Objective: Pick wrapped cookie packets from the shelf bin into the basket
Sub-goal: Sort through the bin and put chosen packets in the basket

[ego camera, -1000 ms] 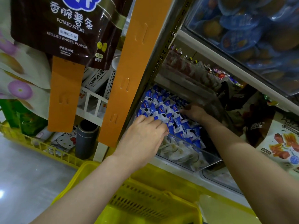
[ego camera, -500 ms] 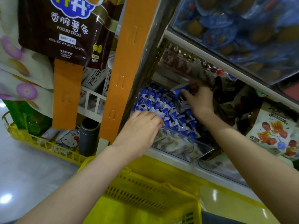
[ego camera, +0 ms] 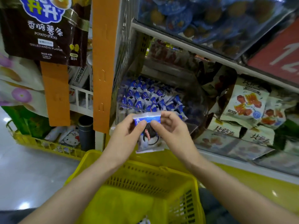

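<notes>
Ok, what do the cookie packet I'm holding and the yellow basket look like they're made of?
Cookie packet: thin printed plastic film, apparently, slightly glossy; its crimped top edge bends where pinched. Basket: probably rigid moulded plastic, uniform yellow with slotted walls, dull sheen.

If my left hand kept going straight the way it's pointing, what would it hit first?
The cookie packet it pinches; just beyond, probably the fingers of the right hand, which pinch the same top edge, though depth is unclear.
</notes>
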Demonstrator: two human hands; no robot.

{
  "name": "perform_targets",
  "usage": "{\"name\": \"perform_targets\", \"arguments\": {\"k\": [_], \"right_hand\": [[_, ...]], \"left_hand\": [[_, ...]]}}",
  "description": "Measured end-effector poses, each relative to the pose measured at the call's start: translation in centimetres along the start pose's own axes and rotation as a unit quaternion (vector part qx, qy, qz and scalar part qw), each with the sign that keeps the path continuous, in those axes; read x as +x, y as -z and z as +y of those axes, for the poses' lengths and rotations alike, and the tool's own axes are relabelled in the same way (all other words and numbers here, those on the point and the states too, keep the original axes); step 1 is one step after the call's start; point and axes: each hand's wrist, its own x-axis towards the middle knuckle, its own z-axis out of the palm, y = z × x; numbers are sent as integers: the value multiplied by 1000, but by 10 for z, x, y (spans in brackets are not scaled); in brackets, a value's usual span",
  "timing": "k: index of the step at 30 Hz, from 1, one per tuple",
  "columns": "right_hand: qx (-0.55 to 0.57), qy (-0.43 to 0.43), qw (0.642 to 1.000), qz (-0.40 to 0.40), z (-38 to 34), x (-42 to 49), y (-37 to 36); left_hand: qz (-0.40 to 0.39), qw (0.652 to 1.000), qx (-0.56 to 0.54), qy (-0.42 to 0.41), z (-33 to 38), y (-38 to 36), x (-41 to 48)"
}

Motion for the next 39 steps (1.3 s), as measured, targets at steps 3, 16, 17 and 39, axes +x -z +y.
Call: {"name": "perform_targets", "arguments": {"k": [3,16,17,39], "right_hand": [[20,-71,997,-37,17,-11,1],[1,-117,991,-67,44,-28,-2],[-59,-80,993,-61,45,-28,-2],[-28,-227,965,-126,45,-26,11]], "left_hand": [[-13,998,30,51,-12,-2,-10],[-3,987,100,127,-37,-6,-19],[-1,986,92,136,-38,-7,-18],[91,990,-3,105,-35,2,-16]]}}
